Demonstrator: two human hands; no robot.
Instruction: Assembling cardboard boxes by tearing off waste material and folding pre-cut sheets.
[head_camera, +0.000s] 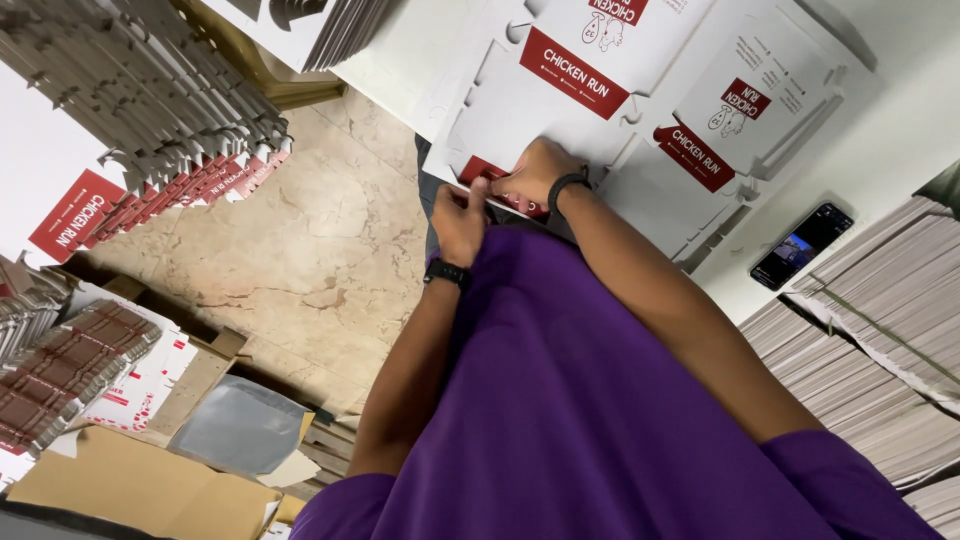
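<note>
**Both hands pinched on the near edge of a flat carton blank**

The left hand (460, 222) and the right hand (537, 172) met at the near edge of a flat white die-cut cardboard carton blank with red label panels (560, 95), which lay on the white tabletop (890, 130). Both sets of fingers were clenched on the blank's red-printed edge flap, the right hand's from above, the left's just below it, thumbs nearly touching. The blank spread away from the fingers, up and to the right across the table, its long axis running diagonally that way. Neither hand was nearer; both were on it.

A black smartphone (802, 246) with a lit screen lay well apart to the right, beside grey stacks of flat blanks (880, 340). To the left, over the beige marble floor (300, 240), another leaning stack of white blanks with red rectangular labels (150, 120) fanned out. Below it sat brown cardboard boxes (140, 485).
</note>
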